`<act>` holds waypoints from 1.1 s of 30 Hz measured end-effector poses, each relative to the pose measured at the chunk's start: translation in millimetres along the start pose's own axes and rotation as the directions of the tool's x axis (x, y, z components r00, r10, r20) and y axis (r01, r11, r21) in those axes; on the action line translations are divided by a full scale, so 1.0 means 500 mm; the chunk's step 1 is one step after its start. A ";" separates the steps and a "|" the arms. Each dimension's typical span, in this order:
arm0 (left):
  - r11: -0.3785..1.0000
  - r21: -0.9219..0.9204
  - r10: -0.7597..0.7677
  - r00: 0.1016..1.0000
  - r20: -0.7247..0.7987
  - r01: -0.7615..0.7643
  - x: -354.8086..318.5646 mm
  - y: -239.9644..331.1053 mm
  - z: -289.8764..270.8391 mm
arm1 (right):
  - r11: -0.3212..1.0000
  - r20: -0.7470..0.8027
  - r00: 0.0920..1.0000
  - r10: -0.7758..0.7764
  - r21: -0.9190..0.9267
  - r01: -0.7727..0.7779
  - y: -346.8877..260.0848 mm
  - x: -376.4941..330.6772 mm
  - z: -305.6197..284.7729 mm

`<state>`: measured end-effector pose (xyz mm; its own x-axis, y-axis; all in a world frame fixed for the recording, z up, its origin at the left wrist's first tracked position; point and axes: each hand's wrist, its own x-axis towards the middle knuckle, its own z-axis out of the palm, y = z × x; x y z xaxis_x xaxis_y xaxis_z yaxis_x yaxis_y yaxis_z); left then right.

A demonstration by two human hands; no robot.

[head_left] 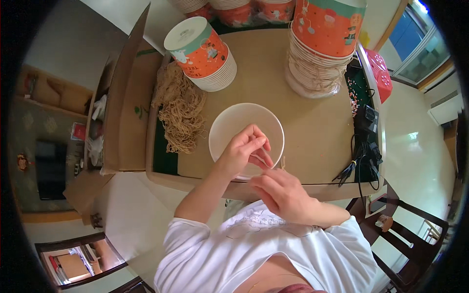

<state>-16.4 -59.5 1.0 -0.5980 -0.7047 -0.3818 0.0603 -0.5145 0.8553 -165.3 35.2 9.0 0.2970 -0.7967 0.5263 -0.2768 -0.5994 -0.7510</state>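
A white round paper bucket (222,128) stands open side up at the middle of the table, in front of me. Over its near half, my left hand (246,150) has thumb and fingers pinched together. Close by, at the bucket's near right rim, my right hand (282,191) is closed with curled fingers near the left fingertips. A short piece of beige cord (284,162) shows just beyond the right hand. What either hand pinches is too small to make out. To the left of the bucket lies a tangled heap of beige cords (181,107).
A stack of upturned orange and green paper buckets (200,53) stands behind the heap. Another, cord-draped stack (320,53) rises at the back right. Black cables and adapters (364,146) lie along the right edge. A cardboard box (129,112) flanks the table's left.
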 end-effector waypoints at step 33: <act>0.667 0.616 0.514 0.857 0.027 -0.420 -0.060 -0.027 0.060 | 0.688 0.052 0.870 0.490 0.589 -0.423 0.031 -0.040 -0.129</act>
<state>-23.3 -17.1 11.5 -0.5035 -0.8553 0.1222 -0.2011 0.2536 0.9462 -234.3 36.6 12.6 0.1708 -0.9829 0.0693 0.2222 -0.0301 -0.9745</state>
